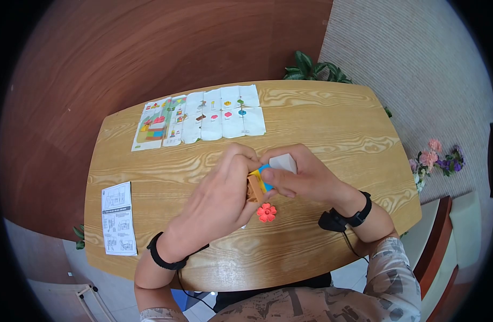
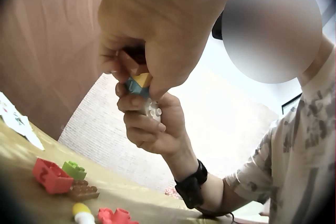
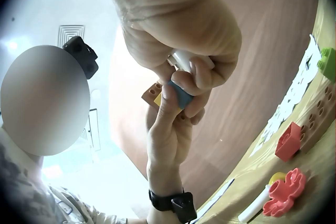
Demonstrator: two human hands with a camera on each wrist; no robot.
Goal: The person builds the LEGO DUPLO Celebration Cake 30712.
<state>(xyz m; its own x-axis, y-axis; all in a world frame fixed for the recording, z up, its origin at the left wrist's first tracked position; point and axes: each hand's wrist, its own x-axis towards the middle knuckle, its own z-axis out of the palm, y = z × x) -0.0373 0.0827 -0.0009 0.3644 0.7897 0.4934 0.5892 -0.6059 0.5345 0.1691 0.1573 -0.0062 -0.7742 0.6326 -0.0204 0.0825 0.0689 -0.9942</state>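
Both hands meet over the table on one stack of toy building bricks. My left hand (image 1: 215, 196) grips the orange-brown brick (image 1: 254, 190) at one end. My right hand (image 1: 316, 180) holds the other end, its thumb lying over the blue brick (image 3: 184, 96) and its fingers curled round the white brick (image 1: 283, 162). Between the brown and blue bricks shows a thin yellow brick (image 2: 142, 79). Studs on the white brick are visible in the left wrist view. Below the hands, a red flower piece (image 1: 267, 213) lies on the table.
On the table (image 1: 311, 231) lie a red brick (image 2: 52, 175), a green brick (image 2: 74, 170), a brown studded brick (image 2: 84, 190) and a white stick with a yellow top (image 2: 83, 214). An unfolded picture sheet (image 1: 201, 115) is at the back left, a printed leaflet (image 1: 118, 220) at the left edge.
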